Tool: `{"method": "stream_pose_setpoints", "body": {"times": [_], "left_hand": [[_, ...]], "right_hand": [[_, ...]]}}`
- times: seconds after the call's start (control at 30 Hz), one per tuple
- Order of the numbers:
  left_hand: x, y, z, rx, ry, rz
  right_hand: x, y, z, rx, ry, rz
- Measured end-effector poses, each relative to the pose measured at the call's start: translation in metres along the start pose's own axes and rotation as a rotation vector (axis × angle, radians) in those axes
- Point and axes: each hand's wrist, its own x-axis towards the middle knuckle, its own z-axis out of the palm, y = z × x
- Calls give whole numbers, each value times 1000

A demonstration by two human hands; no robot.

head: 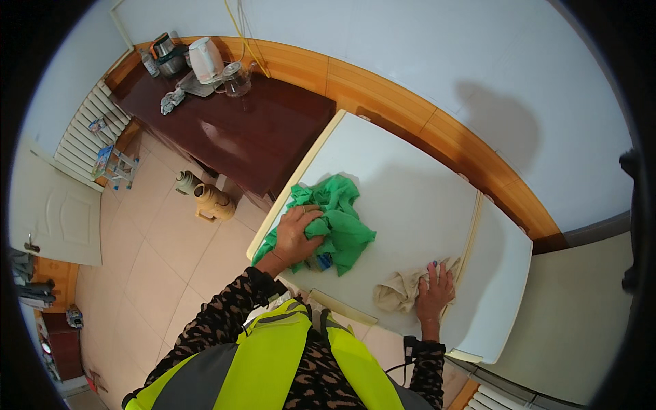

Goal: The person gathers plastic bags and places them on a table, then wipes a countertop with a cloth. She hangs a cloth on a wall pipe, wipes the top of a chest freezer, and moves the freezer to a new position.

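Note:
A white chest freezer lid (410, 205) with cream trim spreads out before me. On its left side lies a crumpled green cloth (348, 230), and my left hand (298, 233) grips a bunched part of it. A small blue-labelled object (322, 261) peeks out from under the green folds; its kind cannot be made out. My right hand (435, 297) presses a wrinkled beige rag (402, 289) flat against the lid, close to the raised cream strip (469, 241). The fingers rest over the rag's right end.
Left of the freezer stands a dark red table (246, 138) bearing a white electric kettle (205, 60), a glass teapot (237, 79) and a crumpled cloth (172, 101). Two thermos flasks, one tan (215, 202) and one greenish (187, 182), stand on the tiled floor near a folding stool (115, 164).

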Motion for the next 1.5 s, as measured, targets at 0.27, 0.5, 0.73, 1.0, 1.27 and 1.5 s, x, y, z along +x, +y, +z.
{"method": "stream_pose_setpoints", "body": {"times": [0.27,0.5,0.73,1.0,1.27,1.5], "left_hand": [[-8,16,-3,-19,-34,-119],[-15,14,-5,9,-56,-80],[-41,20,4,43,-70,-153],[-75,8,10,-142,-86,-77],[-82,-60,-37,-291,-248,70],[-77,-128,-99,-533,-296,99]], "right_hand": [[-5,8,-34,101,-157,-169],[-37,-7,-39,53,-166,-190],[-38,-40,-2,23,-35,-203],[-37,-84,13,27,-70,-149],[-34,-195,37,89,-82,-45],[-28,-299,41,242,-13,-49]]}}
